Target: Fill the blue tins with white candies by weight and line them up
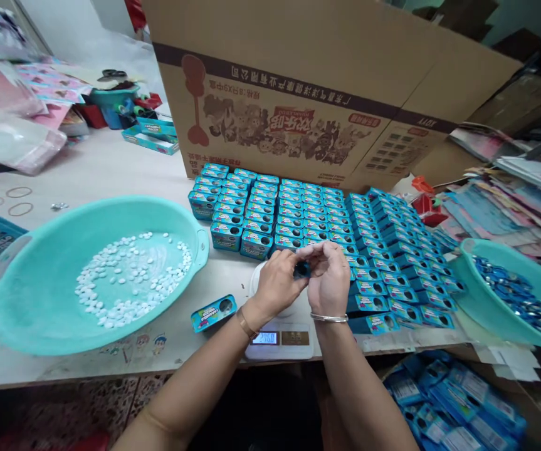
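My left hand [277, 280] is closed round a small blue box [301, 270], whose dark end shows between my hands; most of it is hidden. Against it, my right hand [330, 275] is cupped with its fingers curled toward the box, and what lies in its palm cannot be made out. Beneath both hands stands a white bowl [254, 279], mostly covered, on a digital scale [278, 351] with a lit display. A single blue box [214, 313] with a round dark opening lies to the left of the scale.
A turquoise basin [30, 300] of white tablet-like candies stands left. Rows of blue boxes [290, 213] fill the table before a large carton [270, 37]. Another basin [467, 300] at right holds shiny blue pieces. More blue packages [458, 401] lie below the table edge.
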{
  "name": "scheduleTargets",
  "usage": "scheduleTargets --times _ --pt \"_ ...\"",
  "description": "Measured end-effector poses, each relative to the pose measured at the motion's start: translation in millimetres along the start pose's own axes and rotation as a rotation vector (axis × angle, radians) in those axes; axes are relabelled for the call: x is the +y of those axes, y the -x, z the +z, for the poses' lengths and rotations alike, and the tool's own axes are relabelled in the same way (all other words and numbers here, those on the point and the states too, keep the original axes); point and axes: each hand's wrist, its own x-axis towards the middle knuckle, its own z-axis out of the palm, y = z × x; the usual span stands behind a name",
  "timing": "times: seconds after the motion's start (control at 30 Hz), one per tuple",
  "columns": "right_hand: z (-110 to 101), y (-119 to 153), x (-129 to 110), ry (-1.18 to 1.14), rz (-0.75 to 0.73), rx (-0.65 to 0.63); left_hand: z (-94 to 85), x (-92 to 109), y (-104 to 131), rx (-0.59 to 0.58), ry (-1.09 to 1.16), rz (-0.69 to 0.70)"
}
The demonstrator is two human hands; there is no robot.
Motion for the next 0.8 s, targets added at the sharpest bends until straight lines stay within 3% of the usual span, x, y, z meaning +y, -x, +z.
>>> scheduleTargets --times 0.07,0.17,0.27,0.33,0.4,0.5,0.57,0.67,0.8 --pt "-2.1 -0.8 -7.3 -0.005 -0.017 -0.007 -15.0 3.7 8.9 0.063 0.041 0.051" --pt "2.2 -6.2 -23.3 0.002 -0.062 -0.016 -57.8 5.5 38.2 0.27 0.049 0.126" --pt "28.2 -7.2 -32.9 0.052 -0.036 -0.199 -101.0 -3.3 79.3 0.473 -0.026 0.058" --pt "60.3 0.1 -28.6 0.149 -0.006 -0.479 -115.3 -13.6 107.0 0.529 -0.075 -0.014" --pt "100.3 12.6 -12.9 0.32 -0.08 -0.865 -116.6 -23.5 132.3 0.531 -0.101 -0.054" --pt "160.3 30.9 28.6 0.784 -0.289 -1.426 -110.8 -34.8 164.7 0.583 -0.165 -0.083" --pt "190.2 37.9 60.8 1.103 -0.359 -1.659 -114.0 -43.6 181.6 0.678 -0.273 -0.101" --pt "212.1 40.1 100.5 1.486 -0.275 -1.723 -132.1 -65.1 197.9 0.712 -0.48 -0.125" --pt "211.8 46.6 124.9 1.604 -0.163 -1.678 -150.8 -95.2 203.5 0.605 -0.616 -0.08"
